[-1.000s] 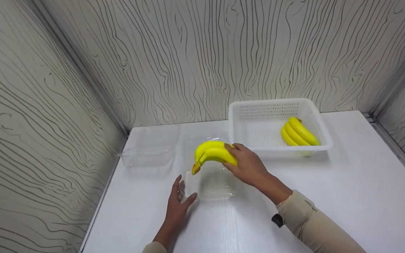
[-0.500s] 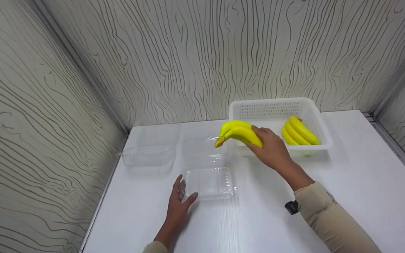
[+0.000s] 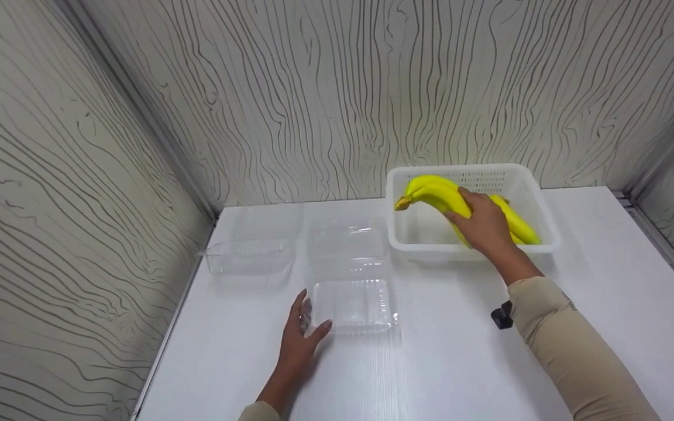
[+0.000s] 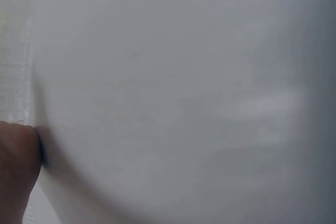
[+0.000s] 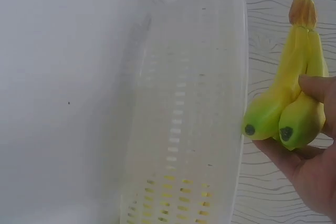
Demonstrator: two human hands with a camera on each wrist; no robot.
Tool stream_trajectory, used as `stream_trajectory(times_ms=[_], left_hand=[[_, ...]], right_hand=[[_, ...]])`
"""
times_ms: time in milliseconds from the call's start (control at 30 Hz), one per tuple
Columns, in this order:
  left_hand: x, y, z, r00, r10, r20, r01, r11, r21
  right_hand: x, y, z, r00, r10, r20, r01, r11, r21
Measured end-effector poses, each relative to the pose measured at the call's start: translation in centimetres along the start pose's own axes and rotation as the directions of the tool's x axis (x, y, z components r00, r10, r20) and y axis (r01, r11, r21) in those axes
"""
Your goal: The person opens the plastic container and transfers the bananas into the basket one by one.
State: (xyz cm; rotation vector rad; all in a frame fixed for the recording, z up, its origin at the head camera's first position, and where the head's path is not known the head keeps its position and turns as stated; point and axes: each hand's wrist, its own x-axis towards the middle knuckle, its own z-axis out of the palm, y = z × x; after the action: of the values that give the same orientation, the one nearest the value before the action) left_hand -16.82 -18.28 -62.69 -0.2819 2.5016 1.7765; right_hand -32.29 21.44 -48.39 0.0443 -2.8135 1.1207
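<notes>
My right hand (image 3: pixel 482 219) grips a bunch of yellow bananas (image 3: pixel 436 192) over the white basket (image 3: pixel 419 248), its brown stem end pointing left. In the right wrist view the bananas (image 5: pixel 286 93) show dark tips, with the thumb on top and fingers beneath, beside the basket's slotted wall (image 5: pixel 184 103). A second banana bunch (image 3: pixel 515 222) lies in the basket's right part, partly hidden by my right hand. My left hand (image 3: pixel 299 339) rests with spread fingers at the left side of a clear plastic clamshell box (image 3: pixel 351 304), whose lid is folded back.
Another clear plastic box (image 3: pixel 249 257) stands with its lid raised at the table's left side. The white table (image 3: pixel 360 380) meets patterned walls (image 3: pixel 337 105) at the back and both sides. The basket stands close to the back wall.
My right hand has carried the bananas right and away from me, from above the clear box to over the basket. My left hand has stayed at the box.
</notes>
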Motion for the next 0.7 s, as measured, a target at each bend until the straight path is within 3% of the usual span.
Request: stream_trajectory(times_ms=[300,700], left_hand=[[0.1,-0.2,-0.1,1.0,0.005,-0.003,-0.005,1.0,-0.01],[0.3,-0.2,0.1,1.0,0.014,-0.011,-0.014,1.0,-0.013]], right_hand=[[2.5,1.4,0.5,0.998,0.036,0.046,-0.032,0.996,-0.085],[3.9,3.0,2.2,0.985,0.111,0.135,-0.094,0.987,-0.129]])
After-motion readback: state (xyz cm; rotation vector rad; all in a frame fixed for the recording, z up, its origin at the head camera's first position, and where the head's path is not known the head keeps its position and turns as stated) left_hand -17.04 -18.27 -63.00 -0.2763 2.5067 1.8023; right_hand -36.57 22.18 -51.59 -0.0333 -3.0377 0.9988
